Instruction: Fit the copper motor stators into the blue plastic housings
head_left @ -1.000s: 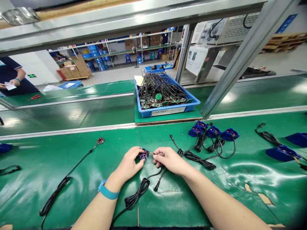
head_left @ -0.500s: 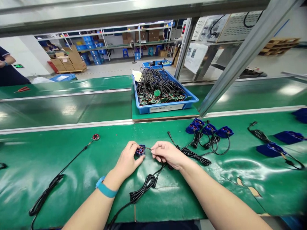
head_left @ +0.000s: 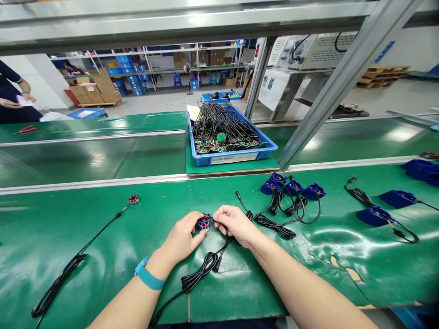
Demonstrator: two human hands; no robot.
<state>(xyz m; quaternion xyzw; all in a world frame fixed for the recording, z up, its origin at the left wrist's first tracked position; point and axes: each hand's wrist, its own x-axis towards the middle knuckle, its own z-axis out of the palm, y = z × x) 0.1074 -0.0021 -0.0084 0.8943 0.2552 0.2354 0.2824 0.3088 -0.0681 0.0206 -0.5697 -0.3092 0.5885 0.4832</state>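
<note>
A factory assembly workshop is stretching out here. Blue housings with cables are lying clustered near the far edge of a green bench, and just past that edge a tray is holding a heap of wired circuit boards. A metal frame is rising above. Behind, shelves are carrying bins and cartons, pallets are lying stacked, and a co-worker is showing behind a second bench.

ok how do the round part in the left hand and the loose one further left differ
The held part shows blue around it; the loose part shows a pale rim. The left hand grasps the held part; the loose part lies on the green bench, untouched. Both are round with red spots.
</note>
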